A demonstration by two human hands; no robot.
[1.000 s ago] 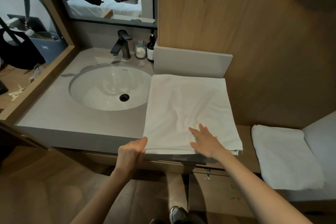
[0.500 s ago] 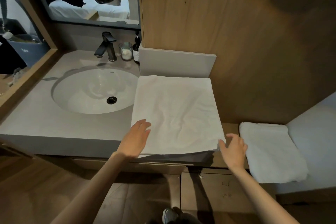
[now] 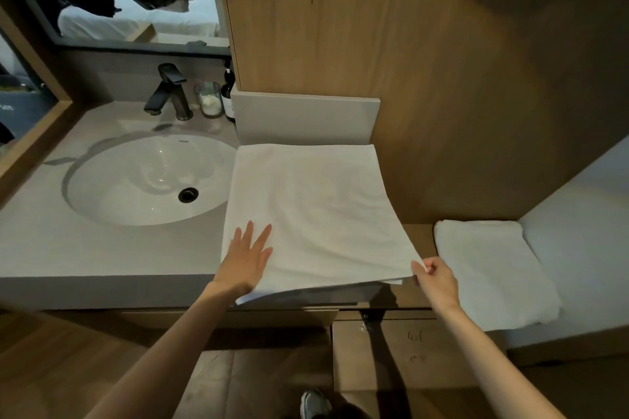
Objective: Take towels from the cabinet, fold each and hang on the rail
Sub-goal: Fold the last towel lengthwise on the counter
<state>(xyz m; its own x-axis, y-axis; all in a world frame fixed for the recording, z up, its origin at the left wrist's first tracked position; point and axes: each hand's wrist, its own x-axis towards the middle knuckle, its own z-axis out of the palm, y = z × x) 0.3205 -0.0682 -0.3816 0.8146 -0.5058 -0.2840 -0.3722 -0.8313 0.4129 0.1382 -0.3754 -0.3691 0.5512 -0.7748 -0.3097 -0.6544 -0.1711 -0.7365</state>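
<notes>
A white towel [image 3: 313, 207] lies folded flat on the grey counter [image 3: 102, 248], to the right of the sink, its front edge hanging slightly over the counter's front. My left hand [image 3: 246, 260] rests flat on the towel's near left part with fingers straight and spread. My right hand [image 3: 434, 279] pinches the towel's near right corner, which is lifted a little off the counter. A second white towel [image 3: 493, 269] lies folded on the lower ledge at the right.
A round white sink [image 3: 146, 180] sits left of the towel, with a black faucet [image 3: 168, 92], a glass [image 3: 208, 99] and a dark bottle [image 3: 228, 92] behind it. A wooden wall panel [image 3: 408, 44] rises behind. A wooden cabinet [image 3: 408, 350] stands below the ledge.
My right hand slid off the towel's top to its near right corner and took hold of it. My left hand moved from the front edge onto the towel, flat. The camera shifted right.
</notes>
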